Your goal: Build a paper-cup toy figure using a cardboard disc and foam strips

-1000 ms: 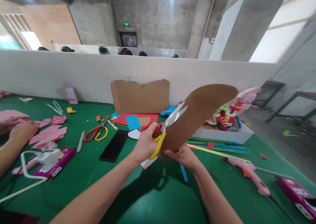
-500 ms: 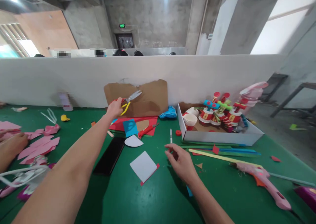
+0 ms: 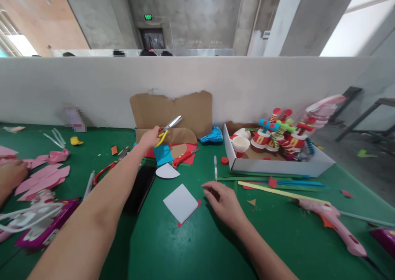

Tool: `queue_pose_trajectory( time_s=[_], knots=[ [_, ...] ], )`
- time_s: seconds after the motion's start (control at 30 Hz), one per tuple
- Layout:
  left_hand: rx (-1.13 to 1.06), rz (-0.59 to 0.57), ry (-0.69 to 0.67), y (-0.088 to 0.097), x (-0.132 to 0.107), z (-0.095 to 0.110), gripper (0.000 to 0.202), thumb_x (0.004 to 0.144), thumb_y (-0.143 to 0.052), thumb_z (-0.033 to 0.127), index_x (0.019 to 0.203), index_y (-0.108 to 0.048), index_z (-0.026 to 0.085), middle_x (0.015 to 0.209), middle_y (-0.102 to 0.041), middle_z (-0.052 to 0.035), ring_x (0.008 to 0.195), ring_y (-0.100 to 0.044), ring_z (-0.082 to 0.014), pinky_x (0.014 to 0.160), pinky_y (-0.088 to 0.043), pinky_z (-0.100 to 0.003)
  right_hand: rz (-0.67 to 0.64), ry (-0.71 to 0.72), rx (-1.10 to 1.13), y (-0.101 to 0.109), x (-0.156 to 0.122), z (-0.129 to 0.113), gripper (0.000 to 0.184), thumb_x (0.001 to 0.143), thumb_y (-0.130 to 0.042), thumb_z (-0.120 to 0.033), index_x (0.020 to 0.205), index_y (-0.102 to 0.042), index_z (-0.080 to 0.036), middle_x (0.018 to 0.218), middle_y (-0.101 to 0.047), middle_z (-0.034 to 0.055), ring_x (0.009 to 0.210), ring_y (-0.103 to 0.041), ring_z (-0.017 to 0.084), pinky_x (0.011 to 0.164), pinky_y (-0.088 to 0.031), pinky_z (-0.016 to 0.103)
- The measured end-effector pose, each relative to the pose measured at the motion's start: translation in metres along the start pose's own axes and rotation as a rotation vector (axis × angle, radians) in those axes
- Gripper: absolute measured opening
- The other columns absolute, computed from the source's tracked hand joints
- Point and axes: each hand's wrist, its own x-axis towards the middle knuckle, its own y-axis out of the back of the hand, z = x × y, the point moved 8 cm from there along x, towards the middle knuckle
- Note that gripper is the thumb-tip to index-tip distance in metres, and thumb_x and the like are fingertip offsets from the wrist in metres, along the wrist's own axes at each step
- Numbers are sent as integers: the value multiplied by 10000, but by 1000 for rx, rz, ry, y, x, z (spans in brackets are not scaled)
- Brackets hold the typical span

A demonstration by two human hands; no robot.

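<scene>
My left hand (image 3: 150, 138) reaches forward, closed on a pair of scissors (image 3: 171, 124) with yellow and red handles. The blades point up and right in front of the brown cardboard (image 3: 173, 107). My right hand (image 3: 224, 201) hovers at or just above the table, fingers loosely curved and apart, holding nothing. Left of it lies a white paper square (image 3: 181, 202), red paper showing at its edge. Beyond the square are a white paper sector (image 3: 167, 171), a blue paper piece (image 3: 162, 154) and a red-handled pointed tool (image 3: 184, 158). A white pen (image 3: 215, 168) lies past my right hand.
A black phone (image 3: 140, 189) sits partly under my left forearm. At right stand a white box (image 3: 280, 167) of paper-cup figures, coloured strips (image 3: 277, 192) and a pink glue gun (image 3: 335, 222). A co-worker's hand (image 3: 12, 177) is at far left near pink paper (image 3: 43, 183).
The view has tilted down slightly. My left hand has moved a little right and lower against the cardboard, still holding the scissors. My right hand stays near the white square.
</scene>
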Motion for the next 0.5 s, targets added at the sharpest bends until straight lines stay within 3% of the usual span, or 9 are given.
queue_pose_trajectory(
  time_s=[0.13, 0.3, 0.5],
  knots=[
    [-18, -18, -10, -13, 8, 13, 364, 787, -513, 276, 1134, -471, 177, 1055, -671, -168, 970, -644, -289, 701, -459, -291, 4, 23, -34, 3, 0, -1, 190, 850, -486, -239, 928, -654, -197, 859, -692, 55, 730, -616, 161, 697, -486, 274],
    [-33, -10, -8, -12, 11, 21, 366, 793, -497, 271, 1145, -476, 172, 1090, -660, -179, 977, -646, -291, 715, -465, -300, 44, 26, -47, 11, 1, 2, 192, 851, -487, -232, 944, -651, -196, 870, -696, 54, 736, -620, 159, 697, -487, 267],
    [-50, 40, 4, 10, -29, 16, 305, 805, -496, 282, 1094, -487, 184, 1050, -668, -159, 978, -637, -304, 719, -463, -311, 3, 58, -81, 3, 1, -1, 183, 858, -488, -221, 923, -656, -193, 854, -694, 55, 745, -615, 158, 709, -473, 272]
  ],
)
